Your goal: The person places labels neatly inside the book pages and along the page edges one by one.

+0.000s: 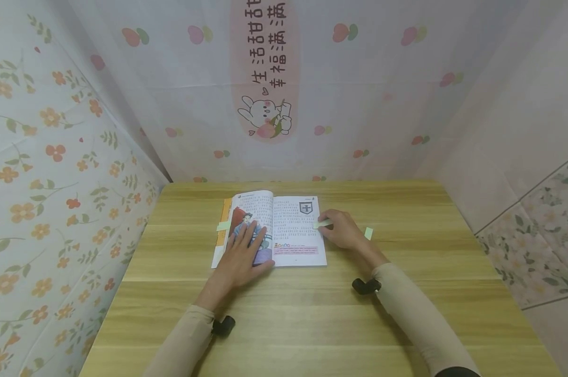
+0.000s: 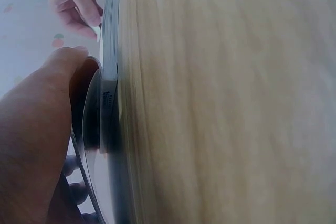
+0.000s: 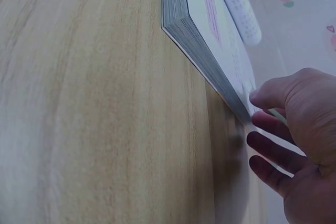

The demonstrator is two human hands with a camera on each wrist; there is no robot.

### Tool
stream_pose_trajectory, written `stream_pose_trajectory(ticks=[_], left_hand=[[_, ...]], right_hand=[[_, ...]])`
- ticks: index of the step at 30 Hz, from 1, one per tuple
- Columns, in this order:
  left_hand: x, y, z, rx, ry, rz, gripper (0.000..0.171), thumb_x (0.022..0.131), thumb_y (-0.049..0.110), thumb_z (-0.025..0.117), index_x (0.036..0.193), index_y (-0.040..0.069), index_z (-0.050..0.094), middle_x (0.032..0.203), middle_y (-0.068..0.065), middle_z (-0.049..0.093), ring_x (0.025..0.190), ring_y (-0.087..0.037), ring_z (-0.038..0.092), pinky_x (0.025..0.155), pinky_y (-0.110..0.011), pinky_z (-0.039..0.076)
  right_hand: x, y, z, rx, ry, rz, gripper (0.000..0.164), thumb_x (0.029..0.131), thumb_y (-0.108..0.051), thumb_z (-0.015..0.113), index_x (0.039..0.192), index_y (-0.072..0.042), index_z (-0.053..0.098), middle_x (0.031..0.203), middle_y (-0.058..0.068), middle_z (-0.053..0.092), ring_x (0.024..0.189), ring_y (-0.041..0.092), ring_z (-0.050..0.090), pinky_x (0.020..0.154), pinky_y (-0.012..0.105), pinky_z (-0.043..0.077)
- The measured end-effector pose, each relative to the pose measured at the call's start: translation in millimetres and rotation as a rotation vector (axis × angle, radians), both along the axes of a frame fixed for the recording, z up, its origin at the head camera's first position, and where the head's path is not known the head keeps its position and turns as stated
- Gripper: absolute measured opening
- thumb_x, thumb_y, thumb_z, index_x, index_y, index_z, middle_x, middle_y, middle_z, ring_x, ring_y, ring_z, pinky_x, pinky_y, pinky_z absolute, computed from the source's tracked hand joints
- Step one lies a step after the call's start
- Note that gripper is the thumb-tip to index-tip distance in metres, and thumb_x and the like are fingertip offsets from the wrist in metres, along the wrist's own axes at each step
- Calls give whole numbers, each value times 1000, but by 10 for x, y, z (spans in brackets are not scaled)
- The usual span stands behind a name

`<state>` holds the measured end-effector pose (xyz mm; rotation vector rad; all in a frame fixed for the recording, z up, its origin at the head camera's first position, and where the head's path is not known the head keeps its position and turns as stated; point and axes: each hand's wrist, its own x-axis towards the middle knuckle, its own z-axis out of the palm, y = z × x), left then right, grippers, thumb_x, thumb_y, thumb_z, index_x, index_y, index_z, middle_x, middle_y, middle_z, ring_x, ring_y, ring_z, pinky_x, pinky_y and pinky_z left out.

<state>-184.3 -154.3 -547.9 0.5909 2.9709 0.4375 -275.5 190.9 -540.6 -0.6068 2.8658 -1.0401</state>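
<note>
An open book (image 1: pixel 293 220) lies on the table, with text on its right page and a coloured picture on the left one. My left hand (image 1: pixel 240 261) rests on the left page with its fingers spread; its thumb reaches the lower edge by the spine in the left wrist view. At the book's right edge, my right hand (image 1: pixel 342 230) pinches a pale green sticky note (image 1: pixel 319 224) between thumb and index finger, against the page margin. The other fingers (image 3: pixel 273 148) of that hand are bent loosely beside the book's edge.
Another pale green strip (image 1: pixel 223 225) sticks out at the book's left side, over an orange-edged cover flap (image 1: pixel 225 209). A further green strip (image 1: pixel 369 233) is on the table just right of my right wrist. The wooden table (image 1: pixel 284 324) meets a printed curtain (image 1: pixel 382 104) behind.
</note>
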Motion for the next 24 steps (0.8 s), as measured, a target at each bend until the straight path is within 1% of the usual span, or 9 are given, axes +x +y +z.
stream_pose_trajectory(ticks=[9, 18, 24], left_hand=[[2, -3, 1, 14, -4, 1, 98, 108, 70, 57, 183, 20, 20, 193, -15, 8, 179, -46, 5, 142, -74, 15], [0, -2, -1, 7, -12, 4, 98, 108, 71, 56, 183, 21, 19, 193, -15, 7, 179, -46, 4, 142, -73, 14], [1, 2, 3, 9, -11, 4, 98, 108, 71, 56, 183, 21, 19, 193, -15, 8, 179, -46, 4, 142, -73, 14]], right_hand=[[-4, -25, 6, 13, 8, -2, 22, 102, -4, 77, 123, 3, 77, 134, 25, 77, 123, 42, 78, 107, 56, 65], [-7, -30, 5, 17, 24, -2, 20, 101, -3, 78, 120, 3, 77, 132, 25, 78, 120, 41, 78, 105, 55, 66], [-1, -35, 11, 23, 13, -9, 20, 101, -2, 77, 120, 4, 76, 132, 25, 77, 118, 39, 78, 103, 53, 67]])
